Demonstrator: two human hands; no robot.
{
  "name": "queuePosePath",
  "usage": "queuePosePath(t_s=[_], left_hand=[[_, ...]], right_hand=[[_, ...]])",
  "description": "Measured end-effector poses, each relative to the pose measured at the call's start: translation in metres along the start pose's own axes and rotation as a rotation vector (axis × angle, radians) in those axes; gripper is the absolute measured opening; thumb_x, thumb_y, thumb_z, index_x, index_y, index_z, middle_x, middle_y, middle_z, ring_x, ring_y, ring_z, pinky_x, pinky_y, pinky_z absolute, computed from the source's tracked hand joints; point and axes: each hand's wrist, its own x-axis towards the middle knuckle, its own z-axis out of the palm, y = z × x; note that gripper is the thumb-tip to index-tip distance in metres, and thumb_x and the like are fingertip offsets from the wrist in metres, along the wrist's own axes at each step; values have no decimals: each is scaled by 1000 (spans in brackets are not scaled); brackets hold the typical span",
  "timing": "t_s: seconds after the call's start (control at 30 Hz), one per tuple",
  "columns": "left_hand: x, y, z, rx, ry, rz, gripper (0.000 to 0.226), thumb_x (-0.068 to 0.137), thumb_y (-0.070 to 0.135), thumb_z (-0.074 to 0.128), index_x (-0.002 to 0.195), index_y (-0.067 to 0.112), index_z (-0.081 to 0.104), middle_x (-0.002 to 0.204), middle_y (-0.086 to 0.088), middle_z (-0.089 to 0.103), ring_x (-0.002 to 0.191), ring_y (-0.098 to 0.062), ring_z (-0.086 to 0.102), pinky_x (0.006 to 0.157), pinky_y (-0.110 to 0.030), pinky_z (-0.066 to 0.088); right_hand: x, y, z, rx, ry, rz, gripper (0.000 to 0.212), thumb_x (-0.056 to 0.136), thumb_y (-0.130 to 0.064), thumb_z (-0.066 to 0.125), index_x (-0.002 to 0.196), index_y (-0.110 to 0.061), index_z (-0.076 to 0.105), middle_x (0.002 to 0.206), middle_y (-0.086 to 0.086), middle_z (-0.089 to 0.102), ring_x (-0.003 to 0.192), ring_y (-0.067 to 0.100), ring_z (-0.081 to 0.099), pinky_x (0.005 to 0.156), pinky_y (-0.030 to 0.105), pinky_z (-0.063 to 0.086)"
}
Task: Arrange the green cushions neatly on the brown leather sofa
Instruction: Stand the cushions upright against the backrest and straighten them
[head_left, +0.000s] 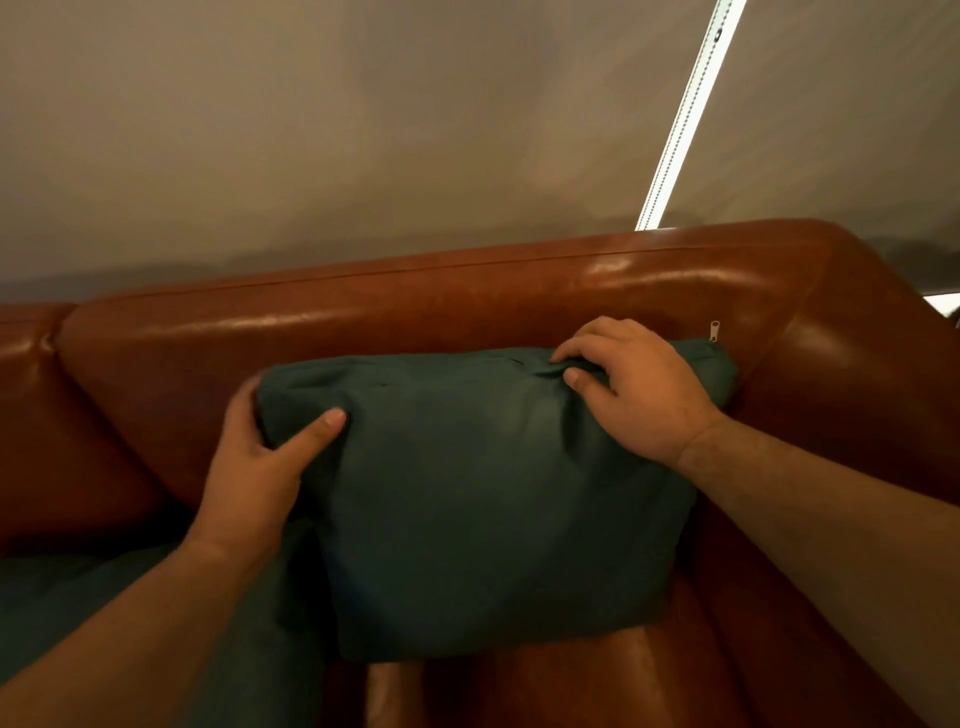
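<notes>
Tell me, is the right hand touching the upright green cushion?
Touching. The head view shows the right hand pinching a fold of fabric at the top edge of the upright green cushion.

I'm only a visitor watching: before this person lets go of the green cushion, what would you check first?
1. Both hands have hold of it: ok. The left hand grips the cushion at its upper left corner, and the right hand pinches its top edge.
2. Cushion leans on the sofa backrest: ok.
3. Top edge smooth: not ok, the fabric is bunched under the right hand.
4. Zipper pull tucked away: not ok, it sticks up at the right corner.
5. Second cushion stood up: not ok, it lies low on the seat to the left.
6. Cushion would stay up if released: cannot tell.
</notes>
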Motion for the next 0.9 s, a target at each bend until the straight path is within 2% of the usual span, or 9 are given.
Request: queuePosePath(t_s=[0.07, 0.13, 0.17, 0.23, 0.37, 0.53, 0.67, 0.8, 0.9], left_hand=[[10, 14, 1, 121, 5, 128, 68, 76, 40, 92, 137, 44, 61, 134, 9, 71, 119, -11, 72, 95, -30, 60], [22, 23, 2, 316, 28, 194, 32, 87, 38, 84, 117, 44, 75, 114, 15, 78, 103, -7, 75, 82, -21, 61], [27, 24, 0, 399, 53, 202, 15, 90, 38, 81, 103, 45, 78, 102, 18, 79, 92, -2, 74, 76, -22, 60], [31, 20, -7, 499, 76, 177, 4, 93, 40, 78, 92, 44, 78, 89, 20, 78, 75, 6, 70, 72, -28, 56], [31, 9, -18, 536, 108, 159, 8, 95, 46, 74, 91, 39, 75, 83, 18, 76, 64, 7, 63, 69, -32, 54], [30, 10, -11, 497, 141, 184, 7, 95, 45, 74, 92, 39, 74, 84, 19, 75, 69, 6, 64, 72, -32, 54], [31, 11, -9, 509, 141, 182, 8, 95, 44, 74, 91, 37, 74, 82, 21, 75, 70, 4, 64, 71, -30, 53], [30, 6, -11, 520, 209, 167, 18, 96, 45, 73, 86, 30, 72, 81, 12, 73, 72, 0, 63, 69, -29, 51], [23, 0, -25, 519, 223, 136, 21, 99, 44, 70, 87, 27, 68, 84, 6, 71, 73, -1, 63, 62, -25, 52]], right_hand=[[2, -4, 0, 14, -13, -8, 29, 100, -41, 60, 126, -32, 70, 125, -13, 64, 119, 12, 54, 112, 44, 42], [4, -9, 1, -13, -44, -7, 38, 98, -53, 57, 129, -34, 69, 128, -14, 65, 121, 12, 55, 112, 45, 43], [5, -11, 1, -10, -55, 3, 37, 98, -54, 58, 127, -35, 71, 126, -14, 66, 121, 12, 56, 110, 45, 45], [9, -12, -1, 64, -42, 8, 25, 98, -47, 65, 117, -35, 75, 116, -15, 65, 115, 12, 58, 103, 46, 49], [10, 0, -8, 98, -42, -54, 18, 100, -31, 69, 116, -30, 75, 111, -14, 62, 111, 12, 56, 100, 40, 50], [12, 23, -23, 6, -160, -13, 29, 103, -39, 62, 130, -33, 70, 128, -14, 62, 122, 11, 51, 106, 38, 45], [11, 49, -46, -60, -235, -45, 21, 103, -26, 64, 121, -29, 75, 116, -12, 64, 114, 14, 60, 101, 38, 48], [11, 72, -59, -83, -51, 57, 15, 104, -15, 60, 109, -16, 74, 110, 3, 68, 107, 28, 64, 94, 36, 46], [-6, 87, -73, 54, -46, 158, 26, 104, -36, 57, 119, -22, 73, 115, -4, 69, 109, 16, 64, 90, 31, 44]])
